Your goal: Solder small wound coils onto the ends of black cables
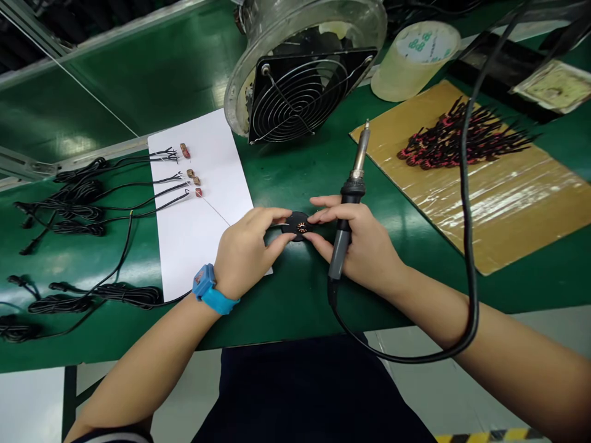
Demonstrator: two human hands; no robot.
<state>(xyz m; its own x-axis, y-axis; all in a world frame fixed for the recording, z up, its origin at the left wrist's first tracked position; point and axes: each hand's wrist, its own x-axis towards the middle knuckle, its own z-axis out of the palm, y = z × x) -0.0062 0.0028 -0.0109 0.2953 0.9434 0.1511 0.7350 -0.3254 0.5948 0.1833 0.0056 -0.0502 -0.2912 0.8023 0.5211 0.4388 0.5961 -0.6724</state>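
Observation:
A small round black disc [298, 226] with copper-coloured marks at its centre lies over the green bench. My left hand [249, 246], with a blue band [212, 290] on its wrist, pinches the disc's left edge between thumb and fingers, a thin wire beside the fingertips. My right hand [357, 243] has thumb and fingertips at the disc's right edge. A soldering iron [341, 241] rests in that same hand, its metal tip pointing up and away; its black cable loops over the right forearm.
Black cables [87, 209] and small coils [191, 173] lie at left by a white sheet [184, 258]. A fan with a wire guard [300, 101] stands behind the hands. On the right, a brown board [498, 215] bears a dark wire pile [462, 138]; a tape roll [410, 61] is behind.

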